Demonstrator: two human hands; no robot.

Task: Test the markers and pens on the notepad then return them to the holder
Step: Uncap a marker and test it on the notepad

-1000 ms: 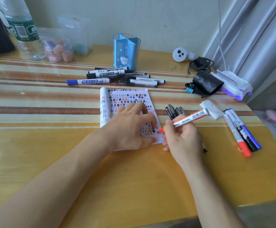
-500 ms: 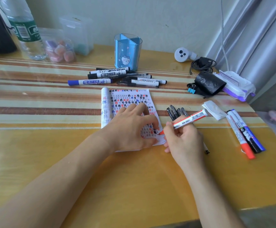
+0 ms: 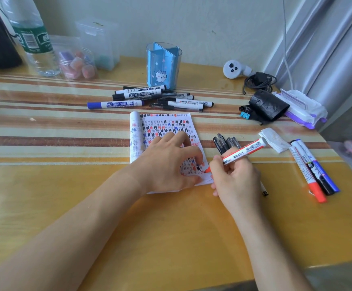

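A small notepad [image 3: 166, 127], covered in red, blue and black hash marks, lies mid-table. My left hand [image 3: 168, 162] presses flat on its lower half. My right hand [image 3: 236, 179] grips an uncapped red marker [image 3: 244, 151], its tip touching the pad's lower right corner. The blue pen holder [image 3: 163, 66] stands behind, apparently empty. A pile of markers and pens [image 3: 149, 98] lies in front of it. Several black pens [image 3: 225, 142] sit by my right hand. Three capped markers [image 3: 311, 169] lie at the right.
A water bottle [image 3: 32, 38], a clear jar of pink things [image 3: 76, 61] and a clear box [image 3: 97, 43] stand at the back left. A white device [image 3: 233, 69], cable, black roll [image 3: 267, 106], wipes pack [image 3: 303, 108] and folded paper scrap [image 3: 273, 139] sit right.
The red marker's tip has shifted slightly down the pad's lower right corner. My left hand stays pressed on the pad.
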